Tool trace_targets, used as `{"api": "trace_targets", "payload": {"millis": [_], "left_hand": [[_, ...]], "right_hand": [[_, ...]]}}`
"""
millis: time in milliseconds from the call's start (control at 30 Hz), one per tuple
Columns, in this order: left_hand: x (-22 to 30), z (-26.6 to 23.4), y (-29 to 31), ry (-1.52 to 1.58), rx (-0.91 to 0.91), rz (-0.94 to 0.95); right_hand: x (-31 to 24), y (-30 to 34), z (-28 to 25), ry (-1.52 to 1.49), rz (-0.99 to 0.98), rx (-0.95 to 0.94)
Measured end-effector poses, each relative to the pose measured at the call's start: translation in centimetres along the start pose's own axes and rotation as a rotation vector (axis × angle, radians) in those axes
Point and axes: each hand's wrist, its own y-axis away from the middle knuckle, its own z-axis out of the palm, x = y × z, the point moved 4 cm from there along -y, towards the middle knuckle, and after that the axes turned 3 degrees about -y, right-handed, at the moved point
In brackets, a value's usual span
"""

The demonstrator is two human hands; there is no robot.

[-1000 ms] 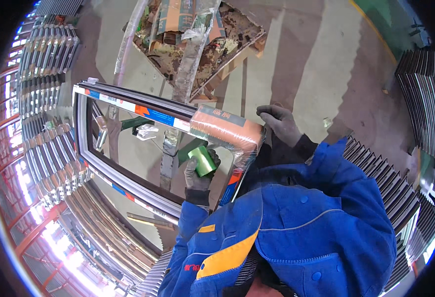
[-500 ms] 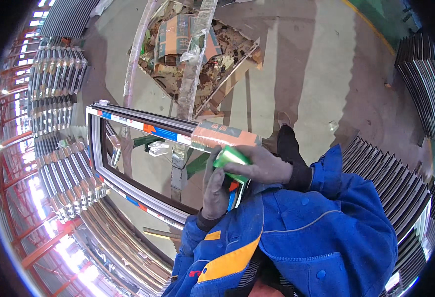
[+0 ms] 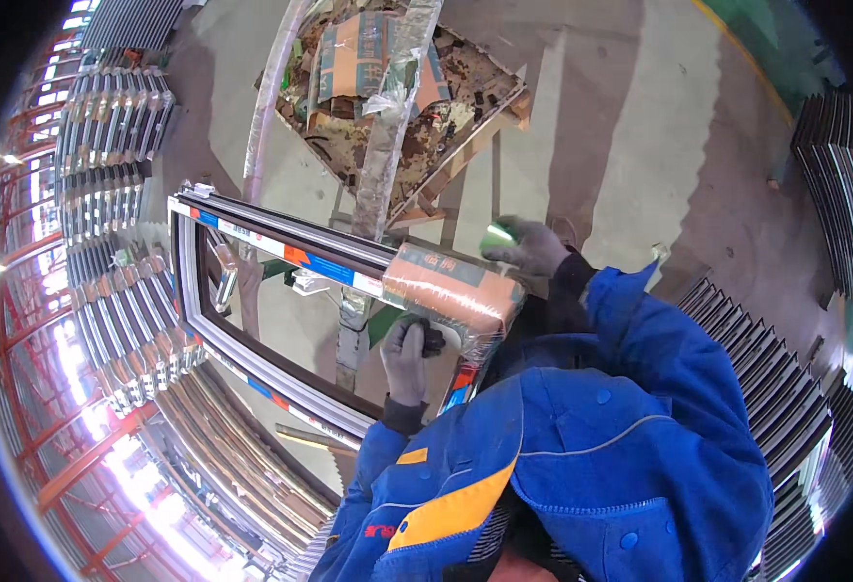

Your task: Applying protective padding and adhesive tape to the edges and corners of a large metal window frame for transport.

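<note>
A long window frame (image 3: 281, 254), dark and silver with strips of coloured tape, lies in front of me. Brown cardboard (image 3: 450, 291), bound with clear film, wraps its near right corner. My left hand (image 3: 405, 364) is closed by the cardboard's near edge, its fingers around a small black piece (image 3: 432, 339) whose kind I cannot make out. Beyond the cardboard, to the right, my right hand (image 3: 539, 250) grips a shiny green, roll-like thing (image 3: 500, 237), slightly blurred. Both hands wear grey gloves.
Two long film-covered rails (image 3: 384, 150) run away under the frame. A board heaped with scraps and cardboard (image 3: 354, 60) lies ahead on the floor. Stacked profiles stand at the left (image 3: 116, 112) and right (image 3: 751, 359), with long strips (image 3: 242, 475) at the lower left.
My right hand has moved away from my left, forward and right, carrying the green thing. My left hand has come down slightly, and the black piece now shows in it.
</note>
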Motion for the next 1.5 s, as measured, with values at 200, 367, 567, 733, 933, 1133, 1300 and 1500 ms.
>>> {"api": "trace_targets", "payload": {"millis": [200, 367, 567, 733, 933, 1133, 1300, 1500], "left_hand": [[-14.2, -0.7, -8.4, -0.939, -0.053, 0.54], [-16.5, -0.3, -10.9, -0.462, -0.076, 0.283], [-19.2, -2.1, -9.9, 0.226, -0.08, -0.127], [-19.9, -4.0, -7.4, 0.727, -0.077, -0.315], [-7.5, -3.1, -0.4, 0.876, -0.391, 0.085], [-2.4, -3.5, 3.2, 0.632, -0.292, 0.177], [3.9, -0.8, 6.4, 0.341, -0.24, 0.247], [8.0, 3.8, 9.7, -0.055, -0.258, 0.412]], "right_hand": [[5.8, -3.0, 6.2, -0.164, 0.112, -0.193], [9.3, -2.2, 9.7, 0.013, 0.197, -0.102], [18.4, -2.0, 16.1, -0.23, 0.113, -0.309], [23.4, 0.9, 6.5, -0.128, 0.139, -0.335], [0.6, 0.9, 1.8, -0.302, 0.259, -0.062], [-15.6, 8.0, 4.1, -0.304, -0.14, -0.311], [-20.0, 10.5, 9.6, -0.037, -0.184, -0.558], [-19.1, 9.6, 6.2, -0.204, -0.048, -0.656]]}}
